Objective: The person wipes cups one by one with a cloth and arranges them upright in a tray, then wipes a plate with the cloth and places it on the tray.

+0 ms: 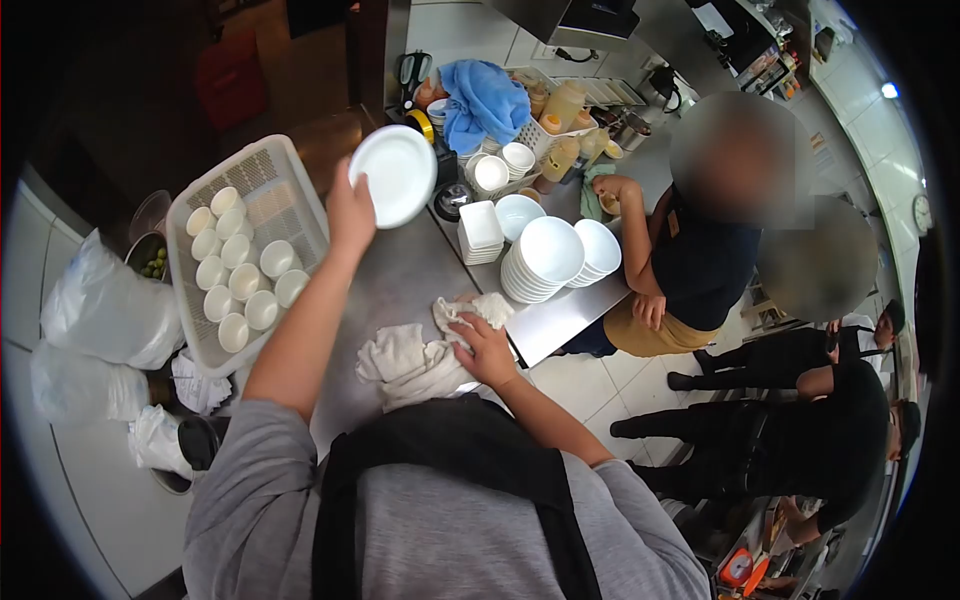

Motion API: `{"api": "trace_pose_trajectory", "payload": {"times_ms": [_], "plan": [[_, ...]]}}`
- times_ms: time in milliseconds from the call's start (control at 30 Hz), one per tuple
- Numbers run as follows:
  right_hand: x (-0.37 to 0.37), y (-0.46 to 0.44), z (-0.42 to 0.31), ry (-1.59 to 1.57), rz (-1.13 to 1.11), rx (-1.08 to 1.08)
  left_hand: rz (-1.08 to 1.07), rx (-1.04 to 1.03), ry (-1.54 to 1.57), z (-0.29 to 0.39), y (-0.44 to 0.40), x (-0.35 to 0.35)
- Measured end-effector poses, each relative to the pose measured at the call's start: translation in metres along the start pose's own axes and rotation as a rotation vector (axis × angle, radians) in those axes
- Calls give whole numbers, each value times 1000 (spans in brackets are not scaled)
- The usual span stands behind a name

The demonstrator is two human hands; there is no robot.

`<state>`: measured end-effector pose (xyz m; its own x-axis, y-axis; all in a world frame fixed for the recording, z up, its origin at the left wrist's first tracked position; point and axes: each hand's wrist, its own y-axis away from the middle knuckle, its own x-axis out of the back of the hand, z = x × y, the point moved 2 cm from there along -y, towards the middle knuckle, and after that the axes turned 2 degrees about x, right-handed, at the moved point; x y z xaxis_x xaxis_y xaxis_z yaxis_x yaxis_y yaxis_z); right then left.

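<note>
My left hand (351, 212) is raised over the far left of the steel counter, gripping a white plate (397, 178) by its near edge. Under my right hand (487, 352) lies a white cloth (474, 313), its edge caught by my fingers. Another crumpled white cloth (405, 360) rests just left of it, near my body. Beyond my right hand stand stacked white bowls (549, 250), with a pile of square white dishes (481, 228) beside them.
A pale plastic crate (292, 185) with several white cups stands at left. Sauce bottles (563, 105) and a blue cloth (485, 95) crowd the counter's back. A co-worker (705, 260) stands close on the right; others are farther back. Plastic bags (115, 300) lie far left.
</note>
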<state>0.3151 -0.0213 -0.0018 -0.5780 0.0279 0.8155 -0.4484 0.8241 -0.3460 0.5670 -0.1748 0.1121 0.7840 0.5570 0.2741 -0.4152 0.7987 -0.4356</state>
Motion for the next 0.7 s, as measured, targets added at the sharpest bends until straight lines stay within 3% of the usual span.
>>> {"api": "trace_pose_trajectory", "payload": {"times_ms": [100,167,233,300,333,400,433,567,633,667,700], "plan": [[5,2,-9,-88,39,35,-89,25,42,22,67,20],[32,2,-44,-117,293,162,-228,63,215,48,104,39],[33,1,-59,-221,258,214,-276,155,195,46,138,45],[24,-18,-78,3,198,290,-418,135,460,55,170,48],[40,-33,-99,184,160,287,-422,141,457,50,177,50],[46,-56,-113,419,186,335,-459,340,452,31,185,50],[50,-64,-115,423,189,342,-454,334,456,37,180,55],[78,-89,-127,427,293,124,-323,196,386,65,150,92],[80,-98,-98,155,276,-126,-226,134,321,66,140,101],[82,-100,-93,-52,278,-166,-225,144,308,68,137,106],[79,-101,-94,-48,281,-153,-216,137,313,71,132,107]]}}
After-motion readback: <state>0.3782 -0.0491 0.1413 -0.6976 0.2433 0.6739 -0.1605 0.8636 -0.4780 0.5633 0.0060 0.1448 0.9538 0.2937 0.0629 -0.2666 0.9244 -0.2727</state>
